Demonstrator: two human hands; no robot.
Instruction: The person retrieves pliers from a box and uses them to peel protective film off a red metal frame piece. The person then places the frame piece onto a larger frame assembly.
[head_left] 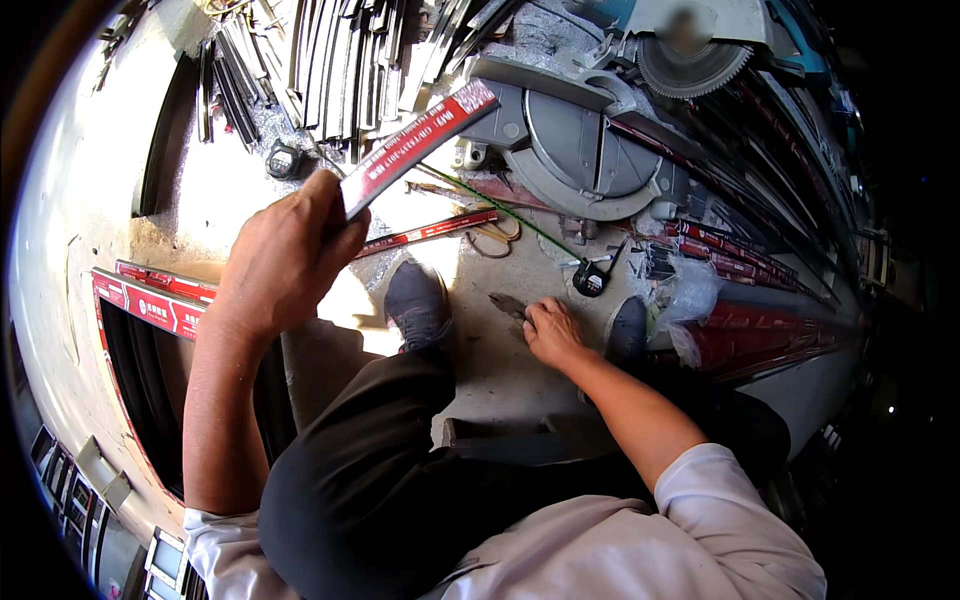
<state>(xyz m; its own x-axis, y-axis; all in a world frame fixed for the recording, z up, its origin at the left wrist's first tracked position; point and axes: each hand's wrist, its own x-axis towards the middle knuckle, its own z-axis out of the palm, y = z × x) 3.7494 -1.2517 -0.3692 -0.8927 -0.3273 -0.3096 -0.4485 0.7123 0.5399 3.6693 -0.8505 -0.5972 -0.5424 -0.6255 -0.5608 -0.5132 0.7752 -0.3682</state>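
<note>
My left hand point(290, 250) is raised and closed around one end of a short metal profile strip point(420, 145) covered in red-and-white printed film. The strip slants up to the right, its far end in front of the saw's base. Low over the floor, between my shoes, my right hand point(555, 332) has its fingers curled together. A dark, narrow shape point(508, 304) lies at those fingertips; whether it is a thing or a shadow I cannot make out. Beyond this hand sits a black tape measure point(590, 279), its yellow-green tape point(500, 207) drawn out toward the upper left.
A mitre saw point(590, 140) with a toothed blade point(695, 65) stands ahead. Another tape measure point(284, 159) lies near bundled dark profiles point(345, 70). A red-filmed strip point(430, 232) rests on the floor. Red-wrapped profiles point(750, 330) lie right; a red-edged frame point(150, 305) stands left.
</note>
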